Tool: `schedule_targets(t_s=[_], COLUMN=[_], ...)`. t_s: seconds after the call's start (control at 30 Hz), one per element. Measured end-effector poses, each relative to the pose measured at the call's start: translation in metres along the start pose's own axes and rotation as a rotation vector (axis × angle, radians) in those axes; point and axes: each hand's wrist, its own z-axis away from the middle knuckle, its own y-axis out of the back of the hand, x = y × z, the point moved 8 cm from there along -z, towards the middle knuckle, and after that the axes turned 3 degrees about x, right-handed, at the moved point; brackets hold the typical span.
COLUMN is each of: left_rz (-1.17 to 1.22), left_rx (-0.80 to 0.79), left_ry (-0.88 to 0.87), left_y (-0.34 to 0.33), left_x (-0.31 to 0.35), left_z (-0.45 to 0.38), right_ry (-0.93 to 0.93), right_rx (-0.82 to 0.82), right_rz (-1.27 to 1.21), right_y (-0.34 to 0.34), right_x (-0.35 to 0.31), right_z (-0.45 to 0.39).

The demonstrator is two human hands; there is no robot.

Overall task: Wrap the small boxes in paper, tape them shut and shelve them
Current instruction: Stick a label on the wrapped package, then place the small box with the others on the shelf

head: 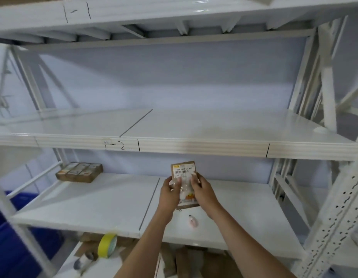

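Your wrapped box [184,177]: brown paper, barcode label, taped, upright between your fingers [179,180]. Three wrapped boxes [79,172] lie flat together, well left of fingers.

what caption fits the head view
Both hands, left and right, hold a wrapped box before white shelves.

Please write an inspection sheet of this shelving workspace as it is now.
Surface: white lower shelf, a seam line across it.
Job's things: wrapped box with barcode label, held upright above the shelf; wrapped boxes lying at back left.
Clutter: small pink object on the shelf; yellow tape roll below.
Hands: left hand and right hand both grip the box.
Cables: nothing seen.
Surroundings: middle shelf marked 1-2; blue bin at left.
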Motion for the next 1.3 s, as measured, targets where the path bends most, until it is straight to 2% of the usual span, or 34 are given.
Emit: schedule_targets(t_s=[0.23,0.43,0.7,1.07,1.3], left_rz=[0.037,-0.009,-0.026,0.032,-0.015], left_rx=[0.079,0.223,0.329,0.369,0.354], left_ry=[0.053,-0.024,-0.013,0.035,0.088], left_y=[0.049,0.12,0.209,0.342,0.403], left_x=[0.005,0.001,-0.003,-0.034,-0.055], left_z=[0.004,0.014,-0.001,-0.065,-0.099], right_ry=[-0.043,-0.074,-0.065,-0.051,-0.082], right_rx=[-0.041,-0.133,-0.197,-0.188,-0.175], right_rz=[-0.122,-0.115,-0.095,0.048,0.095], right_y=[-0.046,-0.112,-0.202,-0.345,-0.412], right_x=[-0.005,-0.005,-0.02,-0.028,-0.019], right_z=[0.008,0.017,0.012,-0.024,-0.045])
